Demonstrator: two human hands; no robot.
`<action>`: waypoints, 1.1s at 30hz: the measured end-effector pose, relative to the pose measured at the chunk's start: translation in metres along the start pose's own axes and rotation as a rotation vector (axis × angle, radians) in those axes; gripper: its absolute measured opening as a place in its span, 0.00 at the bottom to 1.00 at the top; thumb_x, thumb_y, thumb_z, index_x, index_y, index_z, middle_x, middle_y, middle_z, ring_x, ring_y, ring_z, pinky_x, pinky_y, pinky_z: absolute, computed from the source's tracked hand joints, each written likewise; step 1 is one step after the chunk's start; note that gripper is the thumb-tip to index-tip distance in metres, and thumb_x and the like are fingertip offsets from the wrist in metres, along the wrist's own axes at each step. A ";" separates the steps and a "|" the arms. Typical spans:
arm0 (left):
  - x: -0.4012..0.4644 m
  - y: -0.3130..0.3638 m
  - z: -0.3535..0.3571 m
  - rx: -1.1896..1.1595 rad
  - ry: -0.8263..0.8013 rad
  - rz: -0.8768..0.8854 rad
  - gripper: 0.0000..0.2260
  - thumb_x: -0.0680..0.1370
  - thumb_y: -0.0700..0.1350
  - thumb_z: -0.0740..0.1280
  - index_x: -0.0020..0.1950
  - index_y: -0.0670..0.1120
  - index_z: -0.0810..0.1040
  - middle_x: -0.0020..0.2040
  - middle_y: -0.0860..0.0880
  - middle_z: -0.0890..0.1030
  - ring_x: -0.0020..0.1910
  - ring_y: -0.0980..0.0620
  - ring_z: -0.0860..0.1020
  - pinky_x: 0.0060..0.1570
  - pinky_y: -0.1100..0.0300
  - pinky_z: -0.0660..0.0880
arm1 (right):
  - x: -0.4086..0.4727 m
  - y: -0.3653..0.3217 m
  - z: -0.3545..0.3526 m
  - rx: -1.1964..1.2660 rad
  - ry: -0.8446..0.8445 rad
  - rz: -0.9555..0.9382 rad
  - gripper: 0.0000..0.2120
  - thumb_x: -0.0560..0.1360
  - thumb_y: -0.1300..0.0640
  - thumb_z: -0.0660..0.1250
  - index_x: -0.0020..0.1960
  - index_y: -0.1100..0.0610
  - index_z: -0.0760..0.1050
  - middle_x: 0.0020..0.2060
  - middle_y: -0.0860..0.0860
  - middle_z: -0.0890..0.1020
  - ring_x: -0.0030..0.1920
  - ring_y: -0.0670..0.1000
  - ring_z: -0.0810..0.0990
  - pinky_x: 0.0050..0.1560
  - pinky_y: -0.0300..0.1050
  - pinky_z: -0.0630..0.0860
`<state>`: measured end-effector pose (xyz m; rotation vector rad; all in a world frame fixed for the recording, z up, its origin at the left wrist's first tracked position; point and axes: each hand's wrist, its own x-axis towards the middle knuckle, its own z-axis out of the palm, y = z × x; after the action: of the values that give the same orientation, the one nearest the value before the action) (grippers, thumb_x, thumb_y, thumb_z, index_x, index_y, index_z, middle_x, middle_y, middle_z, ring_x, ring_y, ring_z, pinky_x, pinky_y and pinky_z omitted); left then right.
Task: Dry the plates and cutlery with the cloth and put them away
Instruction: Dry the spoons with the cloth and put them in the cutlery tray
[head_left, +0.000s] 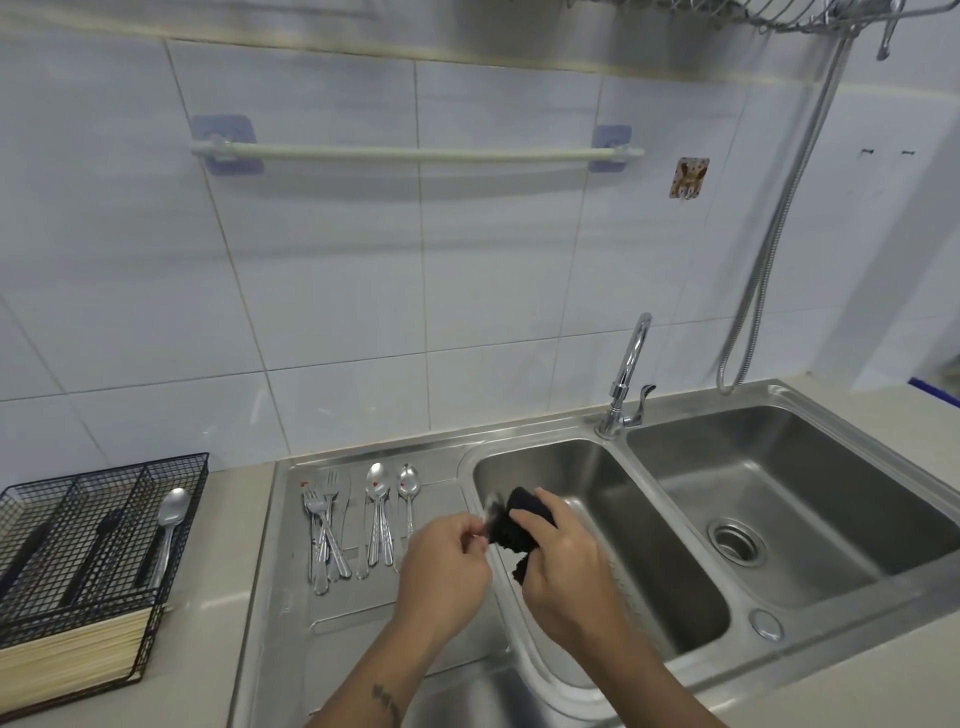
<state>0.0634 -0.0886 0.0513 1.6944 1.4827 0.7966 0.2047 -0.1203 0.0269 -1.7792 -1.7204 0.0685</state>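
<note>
My right hand grips a dark cloth bunched round a piece of cutlery, blurred by motion, so I cannot tell its kind. My left hand pinches that piece's handle end beside the cloth. Both hands hover over the left rim of the sink's left basin. On the steel draining board lie several forks and spoons, handles towards me. A black wire cutlery basket on the counter at the left holds one spoon and dark-handled utensils.
A tap stands behind the two basins, and the right basin has a drain. A hose hangs from a wire rack at the top right. A towel rail is fixed to the tiled wall.
</note>
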 end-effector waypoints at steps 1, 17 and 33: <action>-0.001 0.003 0.002 0.002 -0.016 0.002 0.11 0.79 0.40 0.65 0.41 0.52 0.82 0.32 0.52 0.80 0.27 0.56 0.74 0.28 0.62 0.70 | -0.001 -0.007 0.000 0.063 -0.001 0.019 0.23 0.69 0.61 0.56 0.62 0.53 0.78 0.67 0.50 0.73 0.61 0.49 0.75 0.61 0.37 0.70; 0.004 -0.006 0.000 -0.189 -0.070 -0.084 0.13 0.76 0.35 0.68 0.35 0.48 0.81 0.28 0.56 0.79 0.26 0.61 0.73 0.28 0.69 0.68 | -0.003 -0.009 0.009 0.121 0.055 -0.137 0.28 0.70 0.67 0.60 0.70 0.54 0.69 0.62 0.48 0.77 0.63 0.46 0.74 0.63 0.37 0.71; 0.004 -0.015 -0.004 -0.224 -0.097 -0.132 0.10 0.76 0.35 0.67 0.38 0.45 0.83 0.31 0.53 0.79 0.32 0.56 0.74 0.38 0.63 0.72 | 0.013 0.018 -0.006 0.026 -0.072 -0.062 0.28 0.69 0.69 0.60 0.67 0.51 0.73 0.61 0.45 0.78 0.62 0.47 0.74 0.64 0.43 0.72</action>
<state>0.0529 -0.0832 0.0411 1.4338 1.3692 0.7676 0.2250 -0.1093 0.0282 -1.7227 -1.8161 0.1295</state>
